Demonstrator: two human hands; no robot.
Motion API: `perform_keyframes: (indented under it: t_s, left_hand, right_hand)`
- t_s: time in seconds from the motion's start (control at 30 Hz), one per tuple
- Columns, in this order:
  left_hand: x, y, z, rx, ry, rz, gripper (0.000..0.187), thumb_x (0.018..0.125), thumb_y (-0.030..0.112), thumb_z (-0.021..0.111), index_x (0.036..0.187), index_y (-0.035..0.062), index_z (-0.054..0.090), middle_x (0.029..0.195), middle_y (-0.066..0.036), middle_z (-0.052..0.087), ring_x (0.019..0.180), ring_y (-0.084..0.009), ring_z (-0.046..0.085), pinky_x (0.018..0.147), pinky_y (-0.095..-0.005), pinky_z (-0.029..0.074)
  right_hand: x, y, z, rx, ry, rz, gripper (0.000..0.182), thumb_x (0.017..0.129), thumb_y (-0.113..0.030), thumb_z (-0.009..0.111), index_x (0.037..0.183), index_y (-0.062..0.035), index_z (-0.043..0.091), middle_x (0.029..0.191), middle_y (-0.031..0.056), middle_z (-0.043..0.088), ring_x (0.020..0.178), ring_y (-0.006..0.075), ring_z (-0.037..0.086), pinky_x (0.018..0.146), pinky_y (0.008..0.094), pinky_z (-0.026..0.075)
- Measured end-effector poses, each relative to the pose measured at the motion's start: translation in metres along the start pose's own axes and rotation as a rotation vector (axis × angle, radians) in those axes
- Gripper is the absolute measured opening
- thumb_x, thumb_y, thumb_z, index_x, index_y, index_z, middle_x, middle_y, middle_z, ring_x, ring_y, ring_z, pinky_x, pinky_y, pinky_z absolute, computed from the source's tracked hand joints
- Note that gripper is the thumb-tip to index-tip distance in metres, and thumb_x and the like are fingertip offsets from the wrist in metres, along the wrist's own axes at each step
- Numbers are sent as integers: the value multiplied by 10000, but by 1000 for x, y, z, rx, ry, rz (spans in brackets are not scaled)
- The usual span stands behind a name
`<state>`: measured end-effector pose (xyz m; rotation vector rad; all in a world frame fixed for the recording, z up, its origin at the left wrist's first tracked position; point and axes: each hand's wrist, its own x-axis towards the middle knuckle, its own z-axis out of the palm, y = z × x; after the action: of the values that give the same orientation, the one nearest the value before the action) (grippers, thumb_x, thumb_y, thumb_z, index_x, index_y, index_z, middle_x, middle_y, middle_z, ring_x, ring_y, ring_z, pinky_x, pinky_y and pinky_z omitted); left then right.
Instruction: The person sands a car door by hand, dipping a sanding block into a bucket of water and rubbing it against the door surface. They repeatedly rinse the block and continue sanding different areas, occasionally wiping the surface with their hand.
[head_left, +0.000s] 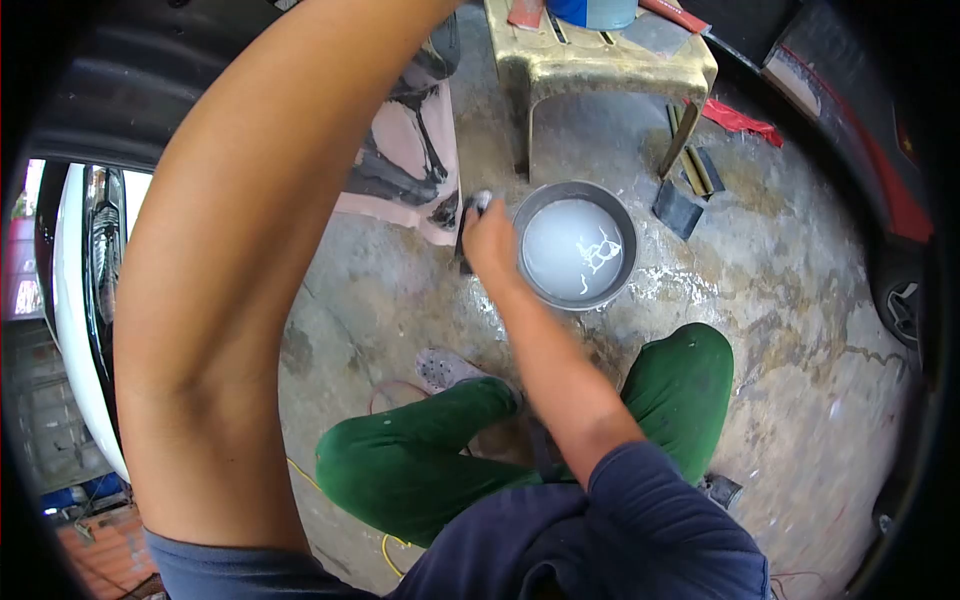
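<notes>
My right hand (488, 238) is closed, slightly blurred, beside the left rim of a round grey basin (628, 262). From its fingers sticks out a dark flat piece (464, 240) that looks like sandpaper or a sanding block; the grip hides most of it. The basin stands on the floor and holds cloudy greyish water. Just left of this hand is the edge of a panel (400, 140) with pinkish and black patches. My left forearm stretches up across the view, and its hand lies beyond the top edge.
A worn plastic stool (600, 75) stands behind the basin, carrying a blue and white container (592, 10). Dark sheets (678, 210) and a red cloth (740, 118) lie on the wet concrete. Vehicle parts border both sides. A yellow cable (390, 555) runs near my legs.
</notes>
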<state>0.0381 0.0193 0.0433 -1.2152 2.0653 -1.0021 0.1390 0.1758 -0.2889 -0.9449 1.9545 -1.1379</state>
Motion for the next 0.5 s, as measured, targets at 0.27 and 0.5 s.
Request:
perform_keyframes:
  t_s: [0.27, 0.5]
  left_hand:
    - [-16, -3, -5, 35, -24, 47, 553, 898, 405, 756, 1388, 163, 673, 1480, -56, 612, 1381, -299, 559, 1096, -593, 366]
    - [-17, -4, -8, 36, -52, 78, 552, 903, 396, 749, 1393, 156, 669, 1485, -72, 606, 1374, -288, 568, 1089, -585, 377]
  right_hand:
    - [17, -10, 5, 35, 11, 72, 340, 1003, -229, 591, 1178, 47, 497, 942, 381, 680, 928, 567, 662, 834, 616, 511]
    - [-1, 6, 7, -3, -7, -34, 347, 986, -208, 618, 1165, 69, 511, 939, 365, 684, 907, 555, 664, 819, 609, 512]
